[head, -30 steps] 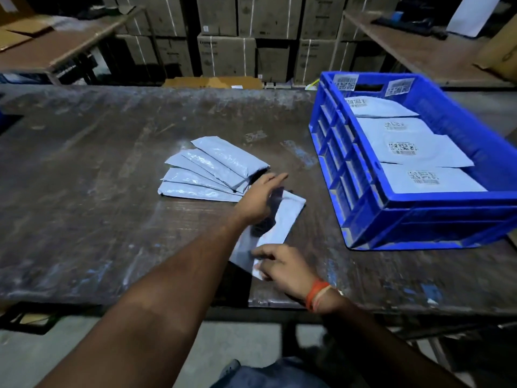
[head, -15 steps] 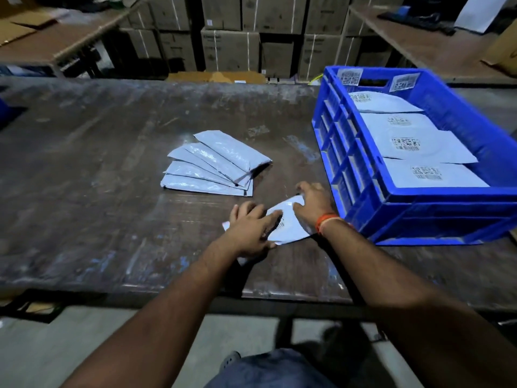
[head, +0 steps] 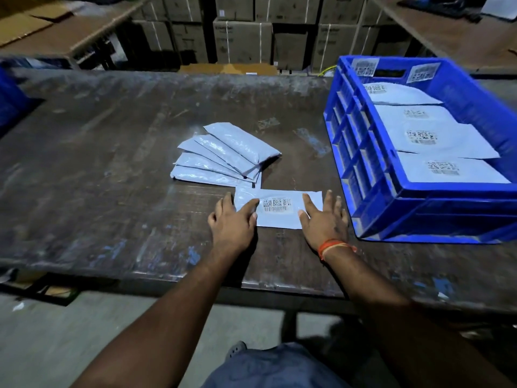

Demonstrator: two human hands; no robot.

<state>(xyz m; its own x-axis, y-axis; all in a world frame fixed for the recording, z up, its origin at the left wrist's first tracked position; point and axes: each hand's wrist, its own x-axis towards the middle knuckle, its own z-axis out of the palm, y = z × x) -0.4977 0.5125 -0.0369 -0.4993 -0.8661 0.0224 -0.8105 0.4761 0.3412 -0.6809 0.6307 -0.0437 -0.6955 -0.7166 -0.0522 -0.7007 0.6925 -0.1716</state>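
A flat grey mailer bag (head: 279, 217) with a barcode label facing up lies on the dark worn table (head: 112, 163), close to the near edge. My left hand (head: 233, 219) rests flat on its left end with straight fingers. My right hand (head: 324, 217), an orange thread on the wrist, presses its right end with spread fingers. Just behind lies a fanned pile of several folded grey mailer bags (head: 223, 158).
A blue plastic crate (head: 363, 163) stands at the right of the table and holds several flat labelled mailers (head: 442, 141). Stacked cardboard boxes (head: 243, 37) line the back, with wooden benches (head: 70, 32) at both sides. Part of a blue object (head: 11, 102) shows at the far left.
The mailer has been turned and laid flat with its label up. Both hands have moved apart to its two ends and flattened on it.
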